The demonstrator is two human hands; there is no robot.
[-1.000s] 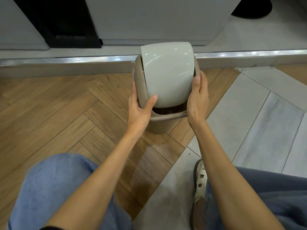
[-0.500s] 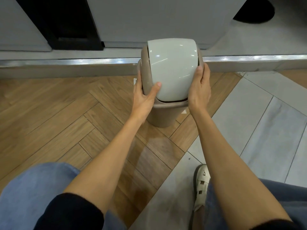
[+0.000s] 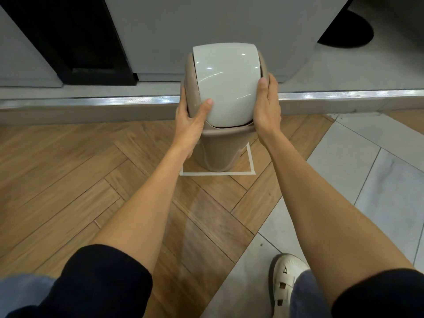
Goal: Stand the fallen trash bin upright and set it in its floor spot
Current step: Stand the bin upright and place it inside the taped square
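A beige trash bin (image 3: pixel 215 150) with a pale grey swing lid (image 3: pixel 226 83) stands upright on the wooden floor, inside a square of white tape (image 3: pixel 218 173). My left hand (image 3: pixel 190 120) grips the bin's left rim, thumb pressed on the lid. My right hand (image 3: pixel 267 109) clasps the right rim, thumb up along the lid's edge. The far side of the taped square is hidden behind the bin.
A low step with a metal edge strip (image 3: pixel 91 102) runs across just behind the bin, with a grey cabinet (image 3: pixel 206 24) above it. Grey tiles (image 3: pixel 367 180) lie to the right. My white shoe (image 3: pixel 286 285) rests at the lower right.
Both hands have carried the bin away from me toward the step. The taped square has come into view around its base, and the swing lid has closed over the opening.
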